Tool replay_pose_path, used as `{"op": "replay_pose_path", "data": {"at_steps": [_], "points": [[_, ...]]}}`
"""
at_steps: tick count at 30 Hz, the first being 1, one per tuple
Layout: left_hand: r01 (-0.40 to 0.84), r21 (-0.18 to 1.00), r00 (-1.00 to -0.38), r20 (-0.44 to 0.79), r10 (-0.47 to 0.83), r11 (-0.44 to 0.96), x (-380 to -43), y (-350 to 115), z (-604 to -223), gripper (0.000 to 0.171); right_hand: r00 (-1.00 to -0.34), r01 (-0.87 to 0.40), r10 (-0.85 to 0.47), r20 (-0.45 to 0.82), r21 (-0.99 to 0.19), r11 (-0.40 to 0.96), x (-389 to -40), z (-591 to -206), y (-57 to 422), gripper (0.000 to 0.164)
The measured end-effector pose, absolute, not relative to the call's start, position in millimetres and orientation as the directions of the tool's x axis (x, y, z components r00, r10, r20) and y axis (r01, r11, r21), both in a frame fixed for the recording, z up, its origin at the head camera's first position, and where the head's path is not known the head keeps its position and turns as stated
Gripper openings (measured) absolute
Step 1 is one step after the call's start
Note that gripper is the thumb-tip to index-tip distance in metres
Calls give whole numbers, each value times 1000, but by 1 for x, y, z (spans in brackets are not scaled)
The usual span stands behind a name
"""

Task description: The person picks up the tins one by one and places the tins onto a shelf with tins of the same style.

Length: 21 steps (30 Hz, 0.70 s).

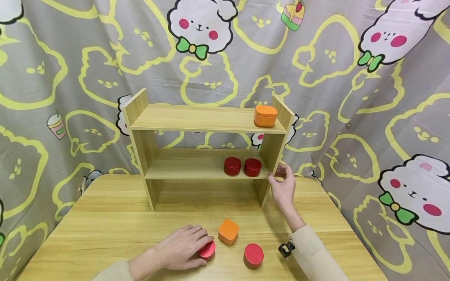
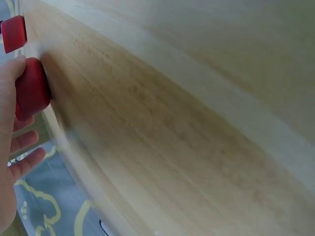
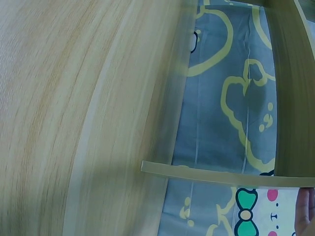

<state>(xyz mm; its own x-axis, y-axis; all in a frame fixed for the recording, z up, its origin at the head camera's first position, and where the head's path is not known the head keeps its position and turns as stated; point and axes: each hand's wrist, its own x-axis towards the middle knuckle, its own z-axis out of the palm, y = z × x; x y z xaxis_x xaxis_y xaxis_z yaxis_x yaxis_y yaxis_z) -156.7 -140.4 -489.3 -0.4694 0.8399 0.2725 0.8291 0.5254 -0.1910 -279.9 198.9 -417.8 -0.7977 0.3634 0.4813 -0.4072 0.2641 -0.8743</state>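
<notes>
My left hand (image 1: pixel 183 248) grips a small red round tin (image 1: pixel 207 249) on the table, its thumb and fingers on either side; the left wrist view also shows this red tin (image 2: pixel 32 88) in the hand. At the right side of a two-tier wooden shelf (image 1: pixel 207 174), my right hand (image 1: pixel 284 187) holds the side panel, thumb by the front edge. Only a few fingers (image 3: pixel 304 209) show in the right wrist view. Between the hands lie an orange square tin (image 1: pixel 228 232) and another red round tin (image 1: pixel 253 255).
Two dark red round tins, a left one (image 1: pixel 232 166) and a right one (image 1: pixel 252 167), stand on the lower board. An orange tin (image 1: pixel 265 116) sits at the right end of the top board. A patterned curtain (image 1: pixel 225 78) hangs behind the table (image 1: pixel 105 218).
</notes>
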Motion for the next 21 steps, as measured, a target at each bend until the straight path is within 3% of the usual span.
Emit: {"op": "replay_pose_path", "data": {"at_steps": [14,21], "points": [[803,-191,-497,310,811,565,-159,-144,-486,52,-792,-424,365,490,-871,250,-279,-417,198,38],[794,-205,-479,368,797,572,-166,-145,-479,55,-799,-419,355,486,-872,253,-257,-393,186,39]]}}
